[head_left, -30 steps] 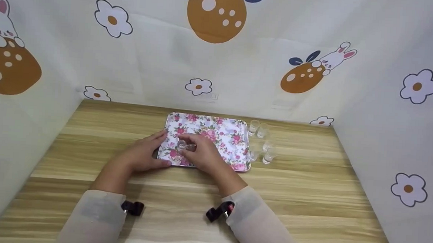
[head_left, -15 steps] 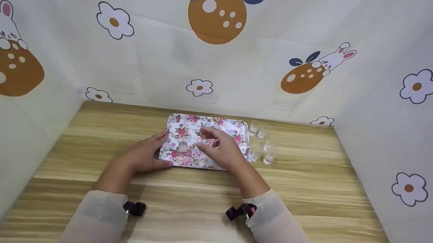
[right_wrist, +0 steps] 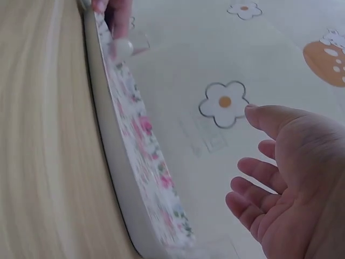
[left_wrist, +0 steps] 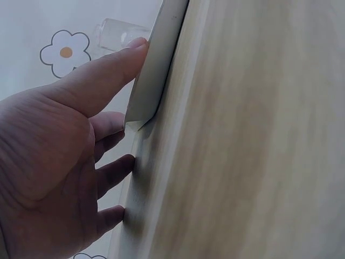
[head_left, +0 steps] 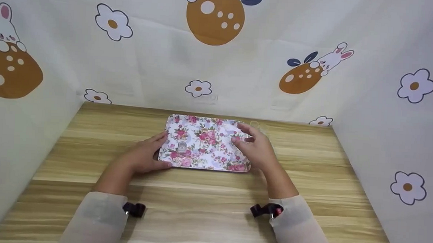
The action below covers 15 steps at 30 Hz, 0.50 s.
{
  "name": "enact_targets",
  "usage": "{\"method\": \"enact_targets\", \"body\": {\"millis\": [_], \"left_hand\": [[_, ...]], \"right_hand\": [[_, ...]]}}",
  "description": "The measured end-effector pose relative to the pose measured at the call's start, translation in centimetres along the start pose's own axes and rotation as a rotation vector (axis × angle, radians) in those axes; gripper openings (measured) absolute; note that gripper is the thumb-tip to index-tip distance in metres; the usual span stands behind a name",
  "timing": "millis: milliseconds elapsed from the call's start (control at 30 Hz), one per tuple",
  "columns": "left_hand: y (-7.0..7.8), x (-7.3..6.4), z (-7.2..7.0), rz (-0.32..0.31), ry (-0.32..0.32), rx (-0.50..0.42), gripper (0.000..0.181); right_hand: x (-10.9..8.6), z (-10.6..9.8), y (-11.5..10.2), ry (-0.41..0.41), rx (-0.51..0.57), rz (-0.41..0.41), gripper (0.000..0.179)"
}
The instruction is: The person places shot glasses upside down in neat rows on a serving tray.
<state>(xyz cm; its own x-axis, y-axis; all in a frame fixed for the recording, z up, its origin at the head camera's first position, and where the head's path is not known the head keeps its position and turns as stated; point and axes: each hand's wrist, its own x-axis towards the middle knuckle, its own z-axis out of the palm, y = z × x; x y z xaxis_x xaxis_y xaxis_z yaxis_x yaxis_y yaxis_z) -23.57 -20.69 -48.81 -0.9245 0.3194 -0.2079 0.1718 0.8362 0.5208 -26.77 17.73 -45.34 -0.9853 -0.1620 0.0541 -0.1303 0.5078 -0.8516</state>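
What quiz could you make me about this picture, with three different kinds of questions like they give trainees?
1. Pick one. The top of the tray is:
A) stripy
B) flowery
C) plain black

2. True or false: the small clear glass on the tray is closer to the left hand than to the right hand.

3. Fill in the blank: the ____ hand is touching the tray's edge.

Key:
1. B, flowery.
2. True.
3. Left. The right hand is apart from the tray and holds nothing.
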Motion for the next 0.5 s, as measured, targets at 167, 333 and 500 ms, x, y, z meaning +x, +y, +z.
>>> {"method": "enact_targets", "body": {"millis": [167, 333, 500], "left_hand": [[0.1, 0.0, 0.0, 0.003, -0.004, -0.001, 0.110], [0.2, 0.0, -0.1, 0.000, -0.004, -0.003, 0.110], [0.1, 0.1, 0.0, 0.001, -0.001, -0.010, 0.110]], "right_hand": [[-0.3, -2.2, 1.4, 0.043, 0.005, 0.019, 0.063], [-1.0, -4.3, 3.1, 0.093, -0.015, -0.020, 0.060], [-2.0, -6.2, 4.6, 0.126, -0.030, -0.009, 0.059]]}}
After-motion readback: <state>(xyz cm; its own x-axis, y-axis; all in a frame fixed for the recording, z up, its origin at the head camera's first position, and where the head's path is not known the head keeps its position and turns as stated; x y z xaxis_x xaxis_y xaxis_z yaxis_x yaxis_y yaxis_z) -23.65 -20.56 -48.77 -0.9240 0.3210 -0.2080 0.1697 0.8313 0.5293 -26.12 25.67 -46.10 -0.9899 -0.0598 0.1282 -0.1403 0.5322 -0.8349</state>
